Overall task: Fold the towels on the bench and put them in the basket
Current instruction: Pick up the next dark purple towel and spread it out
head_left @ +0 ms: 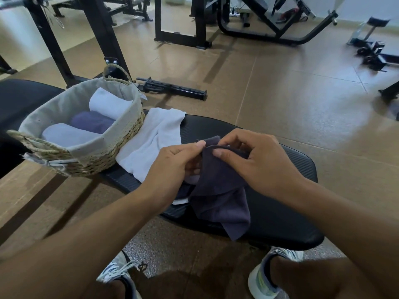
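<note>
Item: dark towel [220, 190]. We are pinching its top edge with left hand [172, 167] and right hand [259, 162], close together; it is hanging lengthwise toward us over the bench [287, 190]. Basket [121, 147] is lying leftward, nearer the left hand.

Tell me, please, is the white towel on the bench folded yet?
Not neatly: the white towel lies loosely spread on the bench beside the basket.

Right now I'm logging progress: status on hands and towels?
Both hands, left hand and right hand, pinch the dark towel over the bench. White towel unfolded. Three rolled in basket. Nothing blocking.
</note>
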The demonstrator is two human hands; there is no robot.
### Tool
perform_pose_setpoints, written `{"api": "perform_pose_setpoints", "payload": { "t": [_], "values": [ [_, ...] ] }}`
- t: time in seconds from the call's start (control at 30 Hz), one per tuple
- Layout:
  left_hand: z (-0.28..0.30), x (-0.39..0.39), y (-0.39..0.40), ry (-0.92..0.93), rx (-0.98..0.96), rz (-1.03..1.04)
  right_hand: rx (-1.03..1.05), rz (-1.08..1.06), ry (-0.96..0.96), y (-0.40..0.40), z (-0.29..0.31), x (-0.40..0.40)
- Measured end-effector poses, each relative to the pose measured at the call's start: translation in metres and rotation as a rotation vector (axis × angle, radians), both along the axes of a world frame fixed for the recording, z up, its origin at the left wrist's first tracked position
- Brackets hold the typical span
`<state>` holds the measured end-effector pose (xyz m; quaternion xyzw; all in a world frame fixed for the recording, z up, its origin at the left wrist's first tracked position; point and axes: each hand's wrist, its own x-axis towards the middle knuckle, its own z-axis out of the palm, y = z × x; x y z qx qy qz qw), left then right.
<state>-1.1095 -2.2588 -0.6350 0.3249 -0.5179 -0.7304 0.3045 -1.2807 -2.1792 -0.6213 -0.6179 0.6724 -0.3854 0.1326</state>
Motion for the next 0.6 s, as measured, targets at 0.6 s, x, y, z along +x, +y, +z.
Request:
{"api": "perform_pose_setpoints", "payload": {
  "t": [0.6],
  "values": [
    [-0.0012, 0.0015, 0.0098, -0.133, -0.503, 0.039, 0.030, 0.055, -0.015, 0.0036, 0.0025, -0.0010]
  ]
}}
